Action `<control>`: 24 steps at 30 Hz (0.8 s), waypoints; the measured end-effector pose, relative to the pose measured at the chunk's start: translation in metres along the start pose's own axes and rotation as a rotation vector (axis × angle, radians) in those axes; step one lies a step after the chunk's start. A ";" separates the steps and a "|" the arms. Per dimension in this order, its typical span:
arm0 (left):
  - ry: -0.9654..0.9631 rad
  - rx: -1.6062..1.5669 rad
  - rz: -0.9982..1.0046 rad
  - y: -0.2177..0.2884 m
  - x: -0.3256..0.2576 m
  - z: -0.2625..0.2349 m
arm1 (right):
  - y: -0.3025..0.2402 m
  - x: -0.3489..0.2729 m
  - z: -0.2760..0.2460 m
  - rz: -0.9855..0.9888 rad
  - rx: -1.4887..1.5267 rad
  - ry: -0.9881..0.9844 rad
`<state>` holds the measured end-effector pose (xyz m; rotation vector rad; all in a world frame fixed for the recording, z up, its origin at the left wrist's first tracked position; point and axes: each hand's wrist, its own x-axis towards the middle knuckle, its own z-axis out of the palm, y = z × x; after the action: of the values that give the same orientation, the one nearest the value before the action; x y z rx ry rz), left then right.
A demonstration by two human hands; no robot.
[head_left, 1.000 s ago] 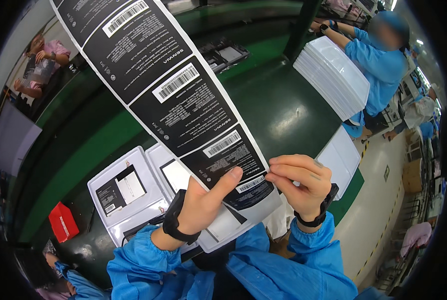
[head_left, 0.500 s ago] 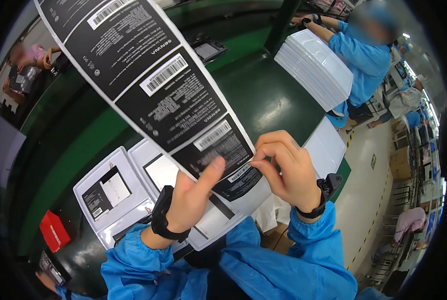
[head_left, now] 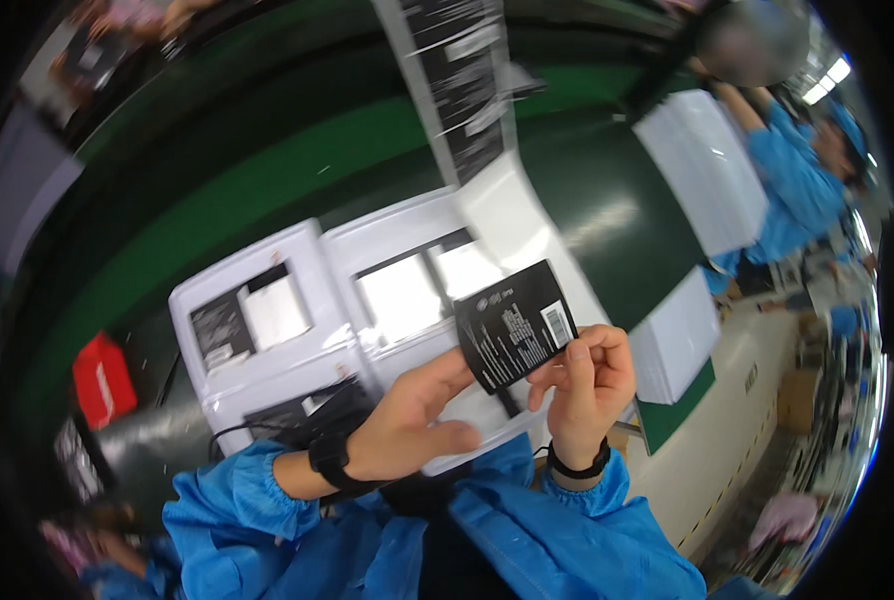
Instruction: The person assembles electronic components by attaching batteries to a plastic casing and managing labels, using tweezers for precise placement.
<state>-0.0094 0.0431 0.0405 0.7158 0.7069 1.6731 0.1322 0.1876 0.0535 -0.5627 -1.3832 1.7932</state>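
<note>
My right hand (head_left: 589, 390) pinches the right edge of a black label (head_left: 512, 325) with white print and a barcode. Beside the label's lower left edge is my left hand (head_left: 412, 415), its thumb stretched away and its fingertips partly hidden behind the label. Beyond the label stretches the label strip (head_left: 467, 90), blurred, with black labels at the far end and bare white backing (head_left: 512, 215) nearer me. Under both hands lie white plastic trays (head_left: 332, 255) holding flat black-and-white pieces (head_left: 277, 308).
A red box (head_left: 104, 380) stands on the dark green table at the left. White tray stacks (head_left: 702, 170) and another white stack (head_left: 679, 330) are on the right. A co-worker in blue (head_left: 807, 190) is beyond them. A black cable (head_left: 257, 428) runs by my left wrist.
One black label is now off the strip and in my right hand. The strip has shifted away, showing bare backing. My hands have moved lower, and the whole view has turned.
</note>
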 end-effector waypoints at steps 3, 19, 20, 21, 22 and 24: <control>0.529 0.385 -0.299 0.018 -0.014 -0.009 | 0.015 -0.005 -0.002 0.073 -0.168 -0.216; 0.416 1.523 0.358 0.038 -0.045 -0.118 | 0.064 0.079 0.053 0.458 -0.626 -0.406; 0.407 1.520 0.356 0.035 -0.046 -0.123 | 0.067 0.078 0.056 0.475 -0.621 -0.378; 0.380 1.643 0.373 0.031 -0.047 -0.124 | 0.068 0.077 0.057 0.480 -0.622 -0.375; 0.351 1.765 0.391 0.028 -0.047 -0.125 | 0.069 0.077 0.057 0.484 -0.608 -0.362; 0.334 1.824 0.366 0.023 -0.047 -0.124 | 0.069 0.075 0.059 0.492 -0.599 -0.344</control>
<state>-0.1096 -0.0173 -0.0253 1.8399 2.5012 1.0239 0.0226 0.2059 0.0149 -1.0097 -2.1980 1.8954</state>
